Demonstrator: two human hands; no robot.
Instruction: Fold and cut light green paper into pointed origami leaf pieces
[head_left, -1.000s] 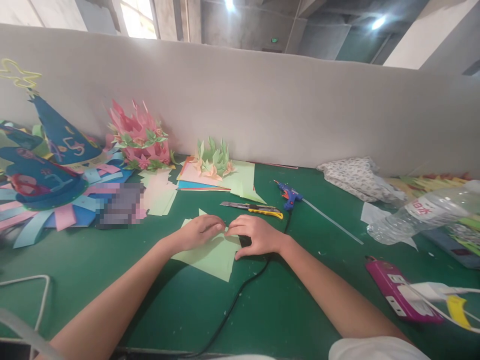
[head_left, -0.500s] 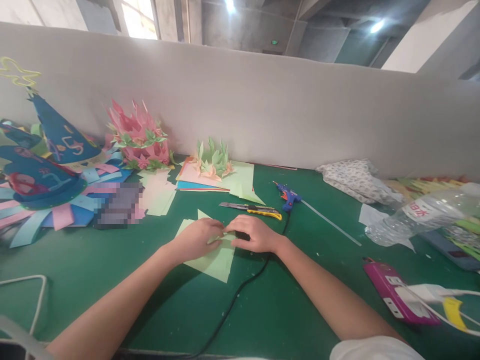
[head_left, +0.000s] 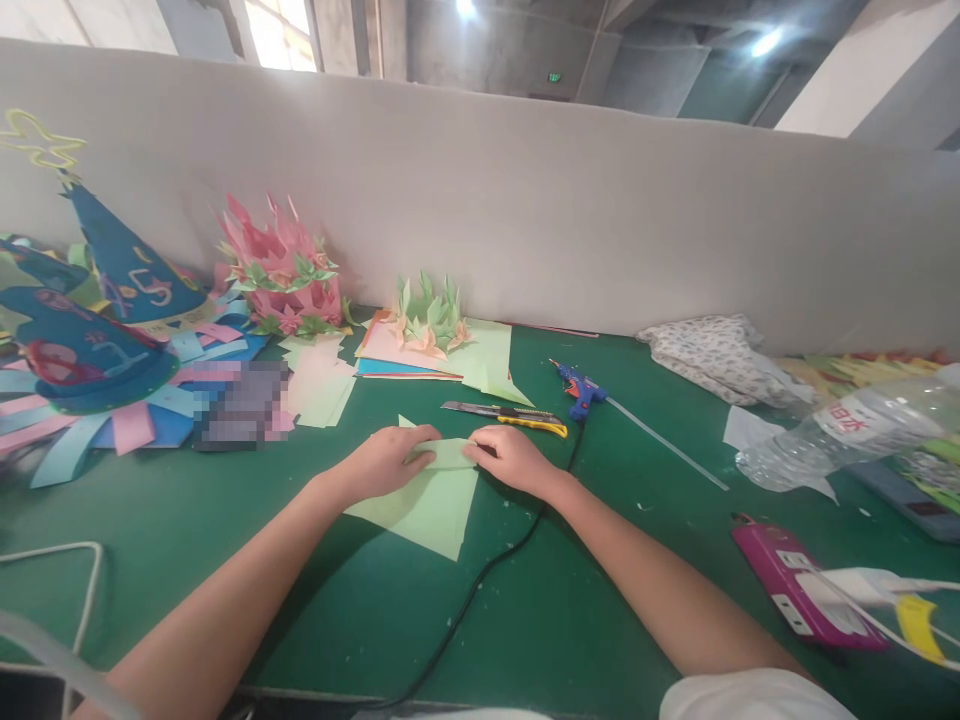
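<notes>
A small light green folded paper piece (head_left: 444, 455) is pinched between both hands just above the green table. My left hand (head_left: 386, 462) grips its left end with curled fingers. My right hand (head_left: 508, 456) grips its right end, thumb on top. Beneath the hands lie flat light green paper sheets (head_left: 431, 505). A yellow-handled utility knife (head_left: 510, 416) lies just beyond my right hand.
A blue glue gun (head_left: 577, 390) with black cord (head_left: 480, 580) lies to the right. Paper flowers (head_left: 279, 270), coloured sheets (head_left: 457, 355), blue paper hats (head_left: 97, 310), a plastic bottle (head_left: 855, 425), a pink power strip (head_left: 795, 590) and a cloth (head_left: 712, 355) crowd the table (head_left: 225, 560).
The hands have lifted slightly apart, and the folded green piece now shows stretched between them instead of hidden under the fingers.
</notes>
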